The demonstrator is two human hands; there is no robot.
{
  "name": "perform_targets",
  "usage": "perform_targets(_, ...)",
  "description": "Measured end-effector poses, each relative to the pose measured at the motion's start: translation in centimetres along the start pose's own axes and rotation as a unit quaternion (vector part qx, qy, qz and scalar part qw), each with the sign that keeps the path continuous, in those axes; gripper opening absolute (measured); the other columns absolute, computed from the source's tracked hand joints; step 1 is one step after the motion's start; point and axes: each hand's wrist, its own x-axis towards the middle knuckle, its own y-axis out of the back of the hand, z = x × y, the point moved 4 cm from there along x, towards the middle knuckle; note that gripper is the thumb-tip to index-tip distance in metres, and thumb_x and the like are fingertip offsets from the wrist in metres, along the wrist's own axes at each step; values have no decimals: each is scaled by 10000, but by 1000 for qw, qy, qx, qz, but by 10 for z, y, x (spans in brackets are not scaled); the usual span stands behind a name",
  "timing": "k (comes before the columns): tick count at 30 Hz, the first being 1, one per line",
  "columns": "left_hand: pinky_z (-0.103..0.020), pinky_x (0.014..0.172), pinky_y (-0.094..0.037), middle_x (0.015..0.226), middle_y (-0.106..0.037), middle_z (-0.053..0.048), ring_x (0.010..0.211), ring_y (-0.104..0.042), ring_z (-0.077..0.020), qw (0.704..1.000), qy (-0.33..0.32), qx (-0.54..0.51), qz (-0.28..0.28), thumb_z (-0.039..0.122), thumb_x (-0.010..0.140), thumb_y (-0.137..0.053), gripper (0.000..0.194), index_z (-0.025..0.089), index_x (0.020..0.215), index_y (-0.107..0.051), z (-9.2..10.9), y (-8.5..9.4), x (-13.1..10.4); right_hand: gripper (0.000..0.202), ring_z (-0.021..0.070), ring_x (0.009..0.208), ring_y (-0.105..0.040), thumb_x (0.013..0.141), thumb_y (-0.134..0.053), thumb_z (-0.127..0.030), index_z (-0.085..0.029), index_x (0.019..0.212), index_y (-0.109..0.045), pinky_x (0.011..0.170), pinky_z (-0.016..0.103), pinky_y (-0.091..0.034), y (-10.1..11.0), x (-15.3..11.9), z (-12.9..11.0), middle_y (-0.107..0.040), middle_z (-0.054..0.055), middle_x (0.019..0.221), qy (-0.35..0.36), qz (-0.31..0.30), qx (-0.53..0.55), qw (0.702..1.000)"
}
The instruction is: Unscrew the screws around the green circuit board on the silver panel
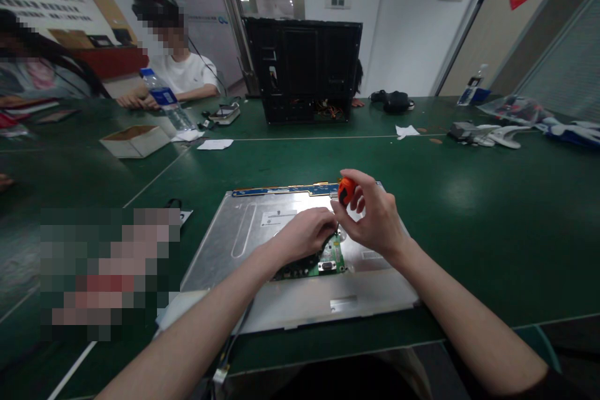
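Observation:
A flat silver metal display panel [244, 225] lies in front of me, with a blue circuit strip [272, 191] along its far edge. On it sits a green circuit board [334, 255]. My right hand [375, 215] grips the orange and black handle of a screwdriver [345, 191], held upright above the board. My left hand [307, 231] is closed over the board, fingertips pinched close to the screwdriver's shaft. What the left fingers hold is hidden. A cable [241, 325] hangs off the panel's near side beneath my left forearm.
A black monitor housing [304, 69] stands upright across the green table [450, 200]. An open box [135, 140], a water bottle [169, 100] and papers [215, 144] lie far left. Gloves [497, 134] and a plastic bag [515, 111] are far right. Two people sit at the left.

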Motion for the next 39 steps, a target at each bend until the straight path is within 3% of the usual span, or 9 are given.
perform_targets(6,-276,630,-416,794,-648,-67,671,-560,-171,1000,1,1,-9,114,834,-465,157,142,783,-611,0,-1,0,396,94,591,-514,910,-556,-296,-257,1282,-426,493,238,-450,1,1,0,-553,-5,879,15,-7,-19,1000)
perform_targets(12,-265,650,-421,832,-654,-72,712,-576,-174,1000,-1,-8,0,94,811,-489,128,141,791,-606,-1,-1,0,475,99,581,-529,904,-523,-218,-242,1352,-367,497,245,-459,0,0,-2,-586,-2,865,19,-13,-18,1000)
perform_targets(18,-268,662,-418,809,-648,-65,703,-567,-168,1000,5,-12,-2,106,809,-462,148,141,779,-603,0,1,-1,466,94,556,-530,841,-528,-170,-205,1284,-389,493,227,-467,0,-1,-1,-579,-21,798,10,7,1,1000)
perform_targets(28,-260,618,-412,793,-650,-57,663,-549,-159,1000,1,9,-7,102,829,-471,152,143,778,-609,-1,-2,0,399,97,606,-517,918,-561,-279,-227,1286,-416,482,229,-437,0,1,-1,-559,6,878,20,-12,-28,999)
perform_targets(34,-269,659,-429,835,-664,-79,721,-582,-175,1000,1,-17,1,108,808,-486,147,129,817,-631,-2,-1,0,489,95,580,-525,905,-528,-219,-239,1360,-350,495,240,-464,-1,0,-1,-583,-5,869,15,-1,-18,1000)
perform_targets(39,-272,666,-434,839,-663,-78,729,-588,-179,1000,-4,-21,4,110,818,-492,139,133,814,-629,-2,-1,0,454,85,564,-519,867,-543,-190,-218,1290,-379,477,222,-453,-2,-1,0,-580,-16,851,16,-3,5,1000)
